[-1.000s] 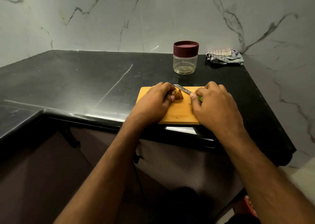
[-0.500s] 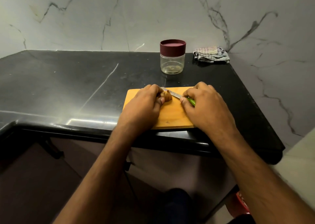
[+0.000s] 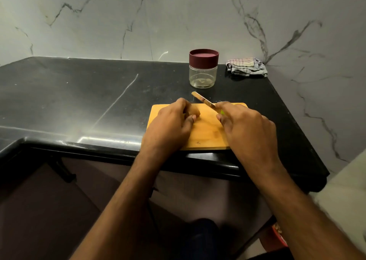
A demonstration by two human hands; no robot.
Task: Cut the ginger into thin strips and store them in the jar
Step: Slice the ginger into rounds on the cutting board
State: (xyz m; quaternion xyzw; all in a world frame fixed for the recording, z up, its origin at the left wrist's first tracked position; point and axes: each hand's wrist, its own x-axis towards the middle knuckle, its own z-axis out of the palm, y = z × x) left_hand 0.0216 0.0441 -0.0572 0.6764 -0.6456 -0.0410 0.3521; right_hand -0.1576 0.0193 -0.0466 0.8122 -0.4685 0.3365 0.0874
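Left hand [image 3: 170, 125] curls over the ginger [image 3: 195, 112] on the cutting board [image 3: 206, 135], pinning it; ginger mostly hidden. Right hand [image 3: 245, 127] grips the knife [image 3: 204, 100], blade angled up past the board's far edge. Lidded jar [image 3: 203, 69] stands behind the board; folded cloth [image 3: 246, 66] beyond, right.

A rectangular wooden cutting board [image 3: 206, 135] lies on the black stone countertop [image 3: 79, 93], flush with its front edge and toward the right end. Behind the board, partway to the back edge, stands a clear jar with a maroon screw lid [image 3: 203, 69]. Right of the jar, in the back right corner, lies a folded checked cloth [image 3: 246, 66]. A knife with a green handle [image 3: 206, 102] reaches over the board's back edge, its tip pointing toward the jar.
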